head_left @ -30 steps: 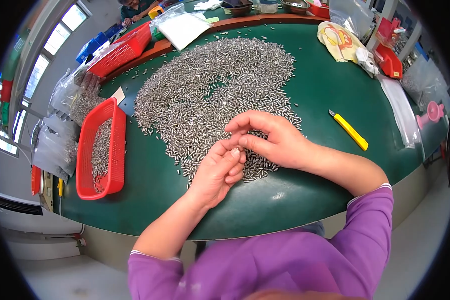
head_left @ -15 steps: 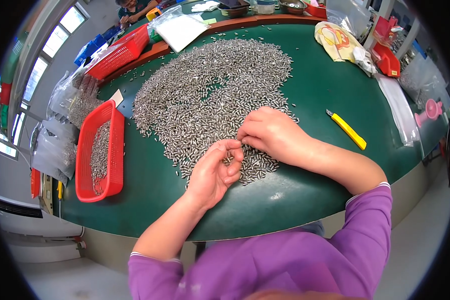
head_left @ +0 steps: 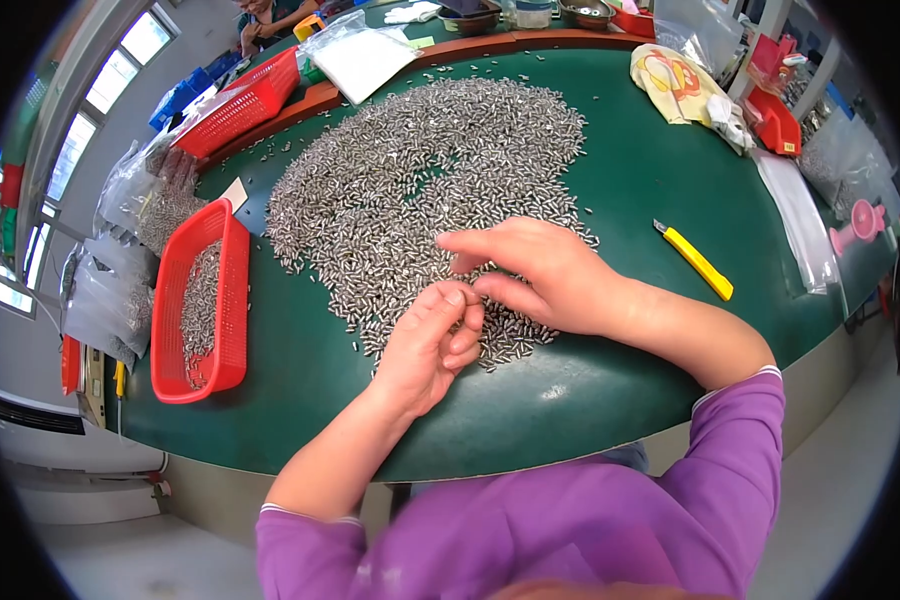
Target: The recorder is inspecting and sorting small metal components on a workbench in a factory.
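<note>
A wide heap of small silver metal pins point(head_left: 420, 170) covers the green table point(head_left: 630, 180). My left hand point(head_left: 425, 345) rests at the heap's near edge, fingers curled against the thumb around a few pins. My right hand point(head_left: 545, 270) lies palm down on the pins just right of it. Its index finger stretches left over the heap and its thumb touches my left fingertips. What lies under the right palm is hidden.
A red mesh basket point(head_left: 205, 300) partly filled with pins stands at the left. A yellow utility knife point(head_left: 695, 260) lies to the right. Plastic bags of pins point(head_left: 135, 200) hang off the left edge. Red trays, bags and bowls line the far edge, and a person sits beyond it.
My right hand has slid slightly over the near pins and its index finger now reaches out to the left. My left hand stays curled in nearly the same place.
</note>
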`<act>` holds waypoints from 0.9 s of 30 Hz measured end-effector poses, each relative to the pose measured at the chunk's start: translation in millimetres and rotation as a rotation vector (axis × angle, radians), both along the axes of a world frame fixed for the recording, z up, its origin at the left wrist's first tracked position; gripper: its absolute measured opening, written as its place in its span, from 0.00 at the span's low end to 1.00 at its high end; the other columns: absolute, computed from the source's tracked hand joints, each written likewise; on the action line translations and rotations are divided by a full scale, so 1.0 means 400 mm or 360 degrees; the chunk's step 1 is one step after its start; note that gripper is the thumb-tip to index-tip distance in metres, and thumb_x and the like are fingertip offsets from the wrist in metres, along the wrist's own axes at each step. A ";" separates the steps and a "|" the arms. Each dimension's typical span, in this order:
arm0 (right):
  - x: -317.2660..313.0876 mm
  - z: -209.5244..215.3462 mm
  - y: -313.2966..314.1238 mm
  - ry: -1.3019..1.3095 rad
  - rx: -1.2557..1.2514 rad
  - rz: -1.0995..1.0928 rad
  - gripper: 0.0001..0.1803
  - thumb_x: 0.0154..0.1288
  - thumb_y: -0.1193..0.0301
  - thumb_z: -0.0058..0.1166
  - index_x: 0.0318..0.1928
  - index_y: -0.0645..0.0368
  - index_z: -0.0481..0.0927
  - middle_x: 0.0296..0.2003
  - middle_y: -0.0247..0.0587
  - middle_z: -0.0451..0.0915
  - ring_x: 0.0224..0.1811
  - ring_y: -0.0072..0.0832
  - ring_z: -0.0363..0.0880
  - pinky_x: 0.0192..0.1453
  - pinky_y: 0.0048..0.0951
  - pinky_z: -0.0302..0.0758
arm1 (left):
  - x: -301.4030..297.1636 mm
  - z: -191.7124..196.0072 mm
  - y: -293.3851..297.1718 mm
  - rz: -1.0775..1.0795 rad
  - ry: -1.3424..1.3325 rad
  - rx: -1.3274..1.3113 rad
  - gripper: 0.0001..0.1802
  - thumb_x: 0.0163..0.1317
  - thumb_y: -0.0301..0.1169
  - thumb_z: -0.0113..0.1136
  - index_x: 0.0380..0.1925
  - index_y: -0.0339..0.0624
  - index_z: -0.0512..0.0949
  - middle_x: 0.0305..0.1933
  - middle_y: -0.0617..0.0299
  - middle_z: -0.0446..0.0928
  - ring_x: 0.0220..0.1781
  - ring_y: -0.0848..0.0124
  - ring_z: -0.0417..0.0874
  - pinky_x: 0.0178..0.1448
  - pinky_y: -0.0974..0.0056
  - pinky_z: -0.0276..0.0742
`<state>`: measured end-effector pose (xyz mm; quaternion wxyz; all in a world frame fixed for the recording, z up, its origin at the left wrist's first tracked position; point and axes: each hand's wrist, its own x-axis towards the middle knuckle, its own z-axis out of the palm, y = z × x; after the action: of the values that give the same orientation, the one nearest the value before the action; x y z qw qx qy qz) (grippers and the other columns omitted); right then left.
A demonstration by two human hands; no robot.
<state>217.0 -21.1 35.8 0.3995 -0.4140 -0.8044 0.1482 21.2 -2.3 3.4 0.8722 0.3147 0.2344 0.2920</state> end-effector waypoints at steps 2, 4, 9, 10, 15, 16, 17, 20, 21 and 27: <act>0.017 -0.025 0.004 -0.0029 -0.0088 -0.0095 0.20 0.55 0.75 0.60 0.51 0.53 0.79 0.41 0.35 0.81 0.47 0.37 0.78 0.52 0.38 0.73 | 0.002 0.003 -0.001 0.0015 0.0001 -0.0022 0.09 0.73 0.34 0.44 0.42 0.41 0.71 0.33 0.64 0.71 0.23 0.80 0.62 0.24 0.76 0.57; 0.031 -0.058 0.012 -0.0534 -0.0091 0.0017 0.17 0.54 0.74 0.60 0.47 0.55 0.79 0.41 0.35 0.79 0.47 0.39 0.76 0.52 0.39 0.72 | 0.001 -0.001 -0.001 0.0025 -0.0032 -0.0026 0.10 0.73 0.34 0.43 0.42 0.40 0.71 0.33 0.62 0.70 0.24 0.79 0.62 0.24 0.75 0.57; 0.020 -0.073 0.007 -0.0599 -0.0053 -0.0048 0.11 0.54 0.71 0.60 0.40 0.54 0.79 0.38 0.36 0.77 0.44 0.39 0.74 0.49 0.40 0.72 | -0.002 0.000 -0.002 0.0027 -0.0050 -0.0042 0.13 0.74 0.34 0.40 0.43 0.37 0.71 0.34 0.60 0.70 0.24 0.77 0.63 0.24 0.74 0.58; 0.018 -0.077 0.007 -0.0623 -0.0032 -0.0084 0.10 0.55 0.71 0.60 0.39 0.54 0.78 0.37 0.36 0.77 0.44 0.38 0.74 0.48 0.41 0.72 | -0.002 -0.001 -0.002 0.0028 -0.0043 -0.0036 0.13 0.74 0.34 0.39 0.44 0.37 0.71 0.35 0.59 0.70 0.25 0.76 0.64 0.25 0.73 0.59; 0.023 -0.056 0.003 -0.0579 -0.0058 -0.0088 0.12 0.54 0.70 0.60 0.40 0.55 0.78 0.39 0.38 0.77 0.46 0.39 0.74 0.49 0.41 0.72 | -0.004 -0.004 0.000 0.0020 -0.0055 -0.0045 0.14 0.73 0.34 0.39 0.45 0.36 0.71 0.35 0.59 0.70 0.25 0.76 0.64 0.25 0.73 0.59; 0.029 -0.039 -0.003 -0.0574 -0.0068 -0.0128 0.14 0.54 0.69 0.61 0.42 0.56 0.78 0.40 0.39 0.76 0.47 0.40 0.74 0.50 0.41 0.72 | -0.005 -0.004 0.000 0.0015 -0.0068 -0.0047 0.14 0.73 0.34 0.39 0.45 0.36 0.71 0.35 0.59 0.71 0.26 0.76 0.64 0.25 0.73 0.59; 0.034 -0.022 -0.010 -0.0570 -0.0079 -0.0169 0.16 0.53 0.69 0.62 0.43 0.57 0.78 0.42 0.40 0.76 0.48 0.41 0.74 0.51 0.41 0.72 | -0.005 -0.005 0.000 0.0018 -0.0070 -0.0049 0.14 0.73 0.34 0.39 0.45 0.36 0.71 0.35 0.59 0.71 0.26 0.76 0.64 0.25 0.73 0.59; 0.053 -0.010 -0.023 -0.0718 -0.0239 -0.0223 0.20 0.52 0.68 0.64 0.46 0.58 0.78 0.44 0.42 0.76 0.49 0.42 0.74 0.53 0.41 0.72 | -0.005 -0.006 -0.001 0.0032 -0.0050 -0.0015 0.14 0.73 0.34 0.39 0.46 0.37 0.71 0.36 0.59 0.71 0.26 0.76 0.64 0.26 0.72 0.59; 0.056 -0.013 -0.023 -0.0770 -0.0282 -0.0249 0.20 0.52 0.68 0.64 0.47 0.58 0.79 0.45 0.42 0.76 0.49 0.42 0.74 0.53 0.40 0.72 | -0.006 -0.005 0.000 0.0049 -0.0040 -0.0022 0.14 0.73 0.34 0.39 0.46 0.37 0.71 0.36 0.59 0.71 0.26 0.76 0.64 0.26 0.72 0.59; 0.054 -0.045 0.011 -0.0574 -0.0307 -0.0167 0.13 0.52 0.70 0.63 0.40 0.58 0.80 0.40 0.44 0.78 0.45 0.43 0.76 0.50 0.41 0.73 | 0.003 -0.003 0.002 0.0020 -0.0058 -0.0048 0.15 0.72 0.35 0.39 0.48 0.37 0.71 0.36 0.61 0.71 0.27 0.76 0.64 0.26 0.72 0.58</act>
<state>238.7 -16.7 17.7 0.2146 -0.5116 -0.8223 0.1270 22.4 -1.3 2.0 0.8792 0.2945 0.2248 0.2997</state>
